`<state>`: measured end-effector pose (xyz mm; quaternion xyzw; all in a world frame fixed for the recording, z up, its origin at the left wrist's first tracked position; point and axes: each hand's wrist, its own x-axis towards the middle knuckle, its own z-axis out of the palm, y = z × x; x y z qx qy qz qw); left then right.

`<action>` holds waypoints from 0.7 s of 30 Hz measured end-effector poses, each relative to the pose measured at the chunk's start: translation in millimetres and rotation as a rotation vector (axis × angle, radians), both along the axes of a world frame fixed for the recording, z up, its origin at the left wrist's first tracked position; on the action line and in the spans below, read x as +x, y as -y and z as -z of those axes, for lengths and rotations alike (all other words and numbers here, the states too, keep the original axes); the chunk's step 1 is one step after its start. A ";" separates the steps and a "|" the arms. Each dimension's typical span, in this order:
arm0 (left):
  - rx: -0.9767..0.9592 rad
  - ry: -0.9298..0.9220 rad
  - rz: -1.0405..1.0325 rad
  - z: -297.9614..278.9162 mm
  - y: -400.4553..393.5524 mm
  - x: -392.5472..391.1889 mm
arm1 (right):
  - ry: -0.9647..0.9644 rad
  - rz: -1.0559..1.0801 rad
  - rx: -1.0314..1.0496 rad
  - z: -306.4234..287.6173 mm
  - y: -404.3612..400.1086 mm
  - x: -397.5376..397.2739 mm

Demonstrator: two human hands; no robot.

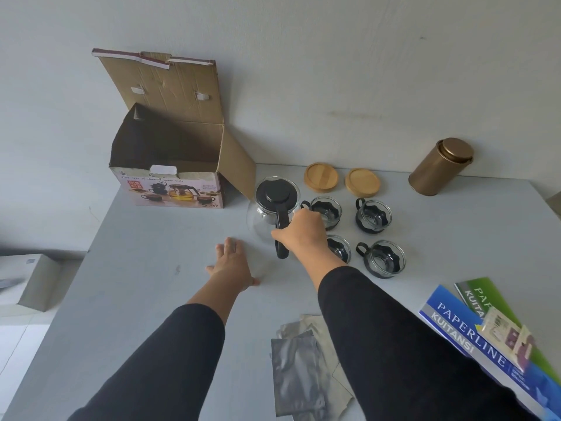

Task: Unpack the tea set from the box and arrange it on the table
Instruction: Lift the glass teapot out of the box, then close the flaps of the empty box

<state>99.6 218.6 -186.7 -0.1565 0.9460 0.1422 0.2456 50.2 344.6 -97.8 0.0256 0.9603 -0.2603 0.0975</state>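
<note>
A glass teapot (261, 214) with a black lid and handle stands on the grey table (151, 284), right of the open cardboard box (170, 165). My right hand (300, 230) is closed around the teapot's black handle. My left hand (232, 264) lies flat on the table, fingers spread, holding nothing. Several glass cups in black holders sit right of the teapot, such as the cup (372, 214) and the cup (384, 259); my right wrist partly hides one. Two round wooden coasters (321, 176) (362, 182) lie behind the cups.
A gold metal canister (440, 167) stands at the back right. Silver foil pouches (299, 369) lie near the front edge. Blue and green receipt books (473, 335) with a small packet on top sit at the right front. A wall rises behind the table.
</note>
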 end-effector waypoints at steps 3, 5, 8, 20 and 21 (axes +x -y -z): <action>0.001 -0.008 -0.003 0.1 -1.0 0.7 | 0.007 -0.005 0.001 0.6 -2.5 0.7; 0.014 -0.014 -0.003 0.0 -1.1 1.8 | 0.004 0.004 0.001 -1.2 -3.9 2.3; 0.044 -0.030 0.009 -0.4 -1.9 5.6 | -0.039 0.039 -0.025 -9.2 -5.7 3.6; 0.085 -0.137 0.070 -62.8 14.0 0.9 | -0.148 0.087 0.007 -74.4 2.3 8.3; 0.086 -0.156 0.068 -71.3 17.6 -0.8 | -0.158 0.077 -0.003 -80.4 7.4 8.1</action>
